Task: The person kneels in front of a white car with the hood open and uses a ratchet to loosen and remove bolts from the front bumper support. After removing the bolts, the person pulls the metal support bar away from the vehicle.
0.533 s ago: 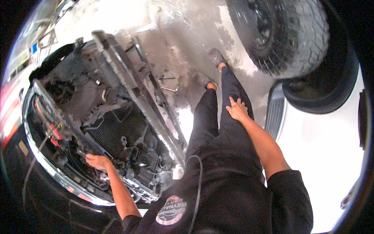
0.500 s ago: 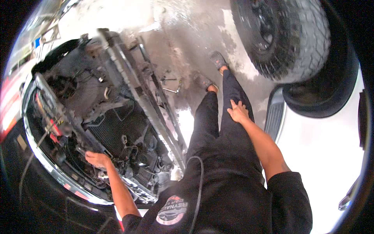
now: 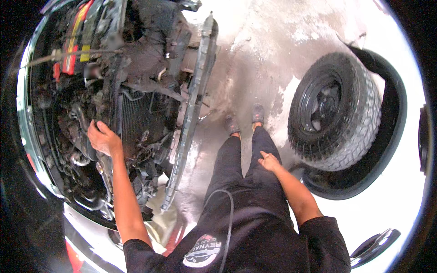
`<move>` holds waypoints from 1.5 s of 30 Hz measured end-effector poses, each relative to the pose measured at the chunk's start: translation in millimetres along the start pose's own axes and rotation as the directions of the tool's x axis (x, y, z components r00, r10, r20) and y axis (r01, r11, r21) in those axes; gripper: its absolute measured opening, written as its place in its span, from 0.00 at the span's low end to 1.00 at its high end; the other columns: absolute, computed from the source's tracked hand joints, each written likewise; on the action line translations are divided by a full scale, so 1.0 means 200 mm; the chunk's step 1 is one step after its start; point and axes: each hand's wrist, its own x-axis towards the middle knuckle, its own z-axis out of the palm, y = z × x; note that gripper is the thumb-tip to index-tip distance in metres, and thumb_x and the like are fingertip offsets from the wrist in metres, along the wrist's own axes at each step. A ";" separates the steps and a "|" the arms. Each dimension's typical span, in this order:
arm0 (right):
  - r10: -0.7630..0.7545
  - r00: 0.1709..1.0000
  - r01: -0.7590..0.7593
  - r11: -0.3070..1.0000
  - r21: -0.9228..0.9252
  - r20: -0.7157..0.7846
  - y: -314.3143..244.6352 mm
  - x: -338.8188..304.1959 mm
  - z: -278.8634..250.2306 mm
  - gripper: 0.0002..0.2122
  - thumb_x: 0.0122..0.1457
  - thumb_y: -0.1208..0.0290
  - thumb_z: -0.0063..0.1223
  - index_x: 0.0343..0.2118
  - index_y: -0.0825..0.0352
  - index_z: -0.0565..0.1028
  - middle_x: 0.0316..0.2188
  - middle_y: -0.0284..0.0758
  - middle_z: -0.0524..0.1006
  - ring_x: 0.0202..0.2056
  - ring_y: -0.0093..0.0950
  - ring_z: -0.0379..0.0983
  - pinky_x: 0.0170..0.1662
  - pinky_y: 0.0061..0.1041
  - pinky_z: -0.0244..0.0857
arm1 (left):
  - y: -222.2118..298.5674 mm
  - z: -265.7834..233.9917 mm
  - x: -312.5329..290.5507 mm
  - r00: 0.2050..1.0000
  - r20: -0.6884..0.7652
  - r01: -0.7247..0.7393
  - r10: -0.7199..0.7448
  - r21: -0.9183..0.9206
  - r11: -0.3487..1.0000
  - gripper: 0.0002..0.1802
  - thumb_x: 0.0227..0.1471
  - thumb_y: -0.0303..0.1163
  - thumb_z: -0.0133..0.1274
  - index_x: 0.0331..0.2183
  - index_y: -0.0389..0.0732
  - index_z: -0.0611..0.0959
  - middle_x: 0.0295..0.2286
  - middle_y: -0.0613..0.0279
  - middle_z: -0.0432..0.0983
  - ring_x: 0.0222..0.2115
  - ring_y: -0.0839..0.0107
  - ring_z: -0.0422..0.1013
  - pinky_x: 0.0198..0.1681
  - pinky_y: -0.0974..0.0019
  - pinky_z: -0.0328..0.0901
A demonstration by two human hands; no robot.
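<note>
My left hand (image 3: 104,139) is over the open engine bay of a vehicle, beside dark hoses (image 3: 82,116) and the slatted radiator (image 3: 136,116). Its thumb stands apart from loosely bent fingers, and I see nothing held. Whether the fingertips touch the part under them I cannot make out. Against the thigh of my dark trousers rests my right hand (image 3: 269,161), with a finger stretched out and nothing in it. A long dark front crossbar (image 3: 191,109) runs along the exposed front end of the vehicle.
On my right is a white vehicle (image 3: 387,200) with a large off-road tyre (image 3: 337,109) in its black-edged wheel arch. Wet, stained concrete floor (image 3: 246,59) lies between the two vehicles. Red and yellow parts (image 3: 75,38) show in the engine bay's far left.
My view has turned and shifted, so the tyre appears lower and the engine bay nearer. My left hand has moved further over the engine parts; my right hand stays on my thigh.
</note>
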 end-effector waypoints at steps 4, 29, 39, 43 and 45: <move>-0.342 0.932 0.340 0.940 -0.039 -0.122 -0.09 0.22 -0.05 0.22 0.61 0.61 0.51 0.57 0.64 0.74 0.48 0.51 0.78 0.50 0.43 0.76 0.55 0.38 0.68 | -0.04 0.02 -0.03 1.000 -0.021 -0.008 0.008 0.014 1.000 0.22 0.64 0.47 0.45 0.49 0.41 0.79 0.47 0.52 0.76 0.50 0.51 0.70 0.53 0.48 0.63; -0.356 0.910 0.396 0.586 0.707 -0.214 -1.68 0.65 -0.43 0.14 0.69 0.65 0.50 0.32 0.72 0.68 0.23 0.42 0.79 0.22 0.29 0.79 0.24 0.24 0.71 | -0.02 -0.03 0.01 0.998 0.062 0.035 -0.033 -0.029 0.999 0.24 0.62 0.47 0.47 0.51 0.41 0.78 0.49 0.52 0.72 0.51 0.51 0.68 0.59 0.46 0.56; -0.293 0.923 0.383 0.644 0.663 -0.249 -1.74 0.59 -0.43 0.15 0.69 0.65 0.49 0.27 0.70 0.67 0.20 0.39 0.77 0.19 0.27 0.76 0.20 0.25 0.69 | 0.00 -0.05 0.02 0.998 0.057 0.022 -0.022 0.011 1.000 0.22 0.64 0.45 0.46 0.51 0.41 0.78 0.49 0.53 0.73 0.49 0.52 0.69 0.56 0.50 0.59; -0.357 0.910 0.415 0.755 0.508 -0.213 -1.70 0.62 -0.50 0.19 0.68 0.61 0.51 0.26 0.71 0.69 0.20 0.38 0.77 0.20 0.25 0.76 0.23 0.26 0.70 | -0.02 -0.02 0.01 0.995 0.074 0.063 -0.061 -0.024 0.998 0.24 0.62 0.48 0.47 0.52 0.44 0.78 0.50 0.54 0.71 0.53 0.53 0.67 0.61 0.43 0.54; -0.387 0.909 0.416 0.803 0.428 -0.156 -1.69 0.62 -0.55 0.19 0.68 0.58 0.51 0.28 0.72 0.71 0.22 0.37 0.78 0.21 0.25 0.76 0.24 0.25 0.70 | -0.02 -0.02 0.00 0.996 0.071 0.060 -0.059 -0.017 0.998 0.24 0.62 0.48 0.47 0.52 0.44 0.78 0.50 0.54 0.72 0.53 0.53 0.67 0.61 0.43 0.54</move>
